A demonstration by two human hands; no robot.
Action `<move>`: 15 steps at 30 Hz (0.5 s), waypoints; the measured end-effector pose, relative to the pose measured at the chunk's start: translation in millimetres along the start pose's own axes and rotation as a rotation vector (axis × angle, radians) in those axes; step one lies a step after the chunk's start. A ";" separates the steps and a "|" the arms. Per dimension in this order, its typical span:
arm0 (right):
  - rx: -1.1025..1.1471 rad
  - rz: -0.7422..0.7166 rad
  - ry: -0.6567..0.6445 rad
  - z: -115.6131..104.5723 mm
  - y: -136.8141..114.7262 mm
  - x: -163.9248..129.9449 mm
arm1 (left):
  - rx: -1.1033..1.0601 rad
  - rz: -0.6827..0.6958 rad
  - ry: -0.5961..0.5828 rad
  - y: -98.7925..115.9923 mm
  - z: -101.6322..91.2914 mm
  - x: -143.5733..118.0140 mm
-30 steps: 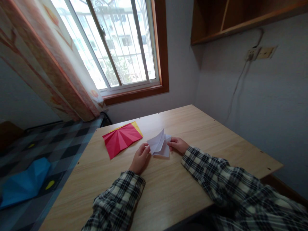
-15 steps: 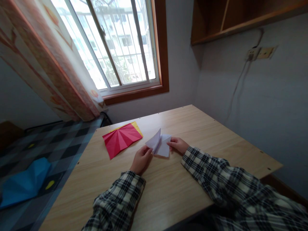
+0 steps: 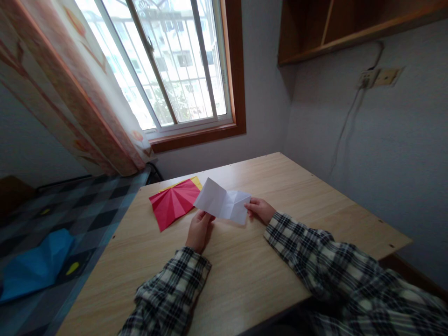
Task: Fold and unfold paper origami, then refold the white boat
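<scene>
Worktop [image 3: 252,266], wood-grained, near 1 window [image 3: 185,56], carries 1 red sheet [image 3: 173,205] overlapping 1 yellow sheet [image 3: 197,182]. Left hand [image 3: 198,231] and right hand [image 3: 261,211], nearly closed, pinch 1 creased white sheet [image 3: 224,204].

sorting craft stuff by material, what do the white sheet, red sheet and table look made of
White sheet: matt paper, going by its crisp creases and thin edges.
Red sheet: likely matt paper too, with sharp fanned folds.
Table: wood or wood-look laminate, slight sheen; grain shows, but which is unclear.
</scene>
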State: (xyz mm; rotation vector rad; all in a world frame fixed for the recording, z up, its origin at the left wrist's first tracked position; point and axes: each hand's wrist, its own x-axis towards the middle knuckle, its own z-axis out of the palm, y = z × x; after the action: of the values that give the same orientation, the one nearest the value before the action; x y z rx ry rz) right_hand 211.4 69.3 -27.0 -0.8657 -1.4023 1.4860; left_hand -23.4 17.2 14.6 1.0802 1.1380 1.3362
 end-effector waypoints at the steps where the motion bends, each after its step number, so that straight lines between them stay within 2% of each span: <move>1: -0.003 -0.002 0.007 -0.7 1.3 0.4 | -0.015 -0.002 0.014 -0.3 -0.4 0.6; 7: 0.008 -0.007 0.024 -2.3 4.2 1.0 | -0.062 -0.044 0.061 -1.0 -3.7 3.8; 15: 0.006 -0.013 0.019 -2.2 5.9 1.6 | -0.167 -0.047 0.060 -0.5 -4.1 4.8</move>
State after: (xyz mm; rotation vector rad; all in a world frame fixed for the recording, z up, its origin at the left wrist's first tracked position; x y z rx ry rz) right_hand 212.0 71.9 -32.9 -0.8630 -1.3867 1.4676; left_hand -27.7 21.7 13.6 0.8927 1.0683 1.4075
